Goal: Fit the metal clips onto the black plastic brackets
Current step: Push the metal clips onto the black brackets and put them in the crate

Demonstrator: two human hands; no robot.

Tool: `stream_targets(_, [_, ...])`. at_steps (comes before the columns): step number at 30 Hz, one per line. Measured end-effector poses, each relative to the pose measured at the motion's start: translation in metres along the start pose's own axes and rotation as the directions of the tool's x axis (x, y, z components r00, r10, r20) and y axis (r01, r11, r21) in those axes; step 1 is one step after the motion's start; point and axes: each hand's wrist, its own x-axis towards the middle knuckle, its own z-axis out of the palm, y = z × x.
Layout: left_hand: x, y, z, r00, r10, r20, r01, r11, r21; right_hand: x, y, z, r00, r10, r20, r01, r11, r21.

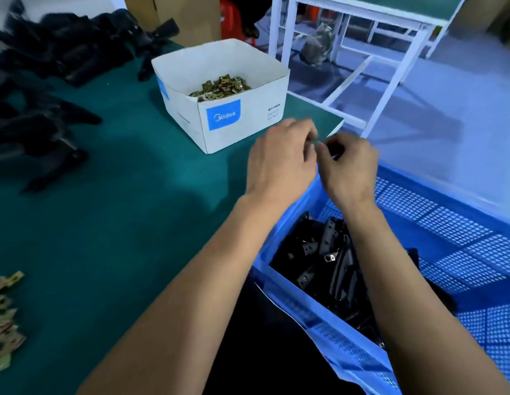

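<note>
Both hands (pixel 282 158) (pixel 349 166) curled, fingertips meeting; grip contents hidden; clips (pixel 221 86) in box beyond.

— What sort of place is this?

— A small assembly workshop, a factory floor. The bench (pixel 128 178) has a green work mat, and parts lie in bulk: a white carton (pixel 234 124) of brass-coloured metal clips (pixel 222 86), and a blue perforated crate (pixel 447 229) of black plastic brackets (pixel 328 260).

— Anything else?

— More black parts (pixel 48 81) lie heaped on the mat, a white-framed workbench (pixel 390 52) stands beyond on a plain grey floor (pixel 461 124), and brown cardboard boxes (pixel 185 15) stand behind.
</note>
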Motion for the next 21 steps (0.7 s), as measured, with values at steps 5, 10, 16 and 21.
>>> stream_targets(5, [-0.010, -0.051, -0.078, 0.954, -0.185, -0.235, 0.174, 0.982, -0.068, -0.016, -0.103, 0.041, 0.957, -0.245, 0.154, 0.227, 0.965, 0.129])
stream_targets(10, [-0.060, -0.117, -0.161, 0.861, -0.298, -0.413, 0.314, 0.949, -0.029, -0.060, -0.190, 0.110, 0.827, -0.402, 0.394, 0.318, 0.911, 0.263])
stream_targets(16, [-0.144, -0.192, -0.259, 0.634, -0.430, -0.643, 0.529, 0.848, -0.045, -0.137, -0.292, 0.177, 0.472, -0.642, 0.604, 0.497, 0.759, 0.419])
stream_targets(21, [-0.212, -0.239, -0.328, 0.293, -0.463, -0.837, 0.705, 0.696, -0.139, -0.194, -0.352, 0.228, 0.265, -0.728, 0.632, 0.668, 0.611, 0.424])
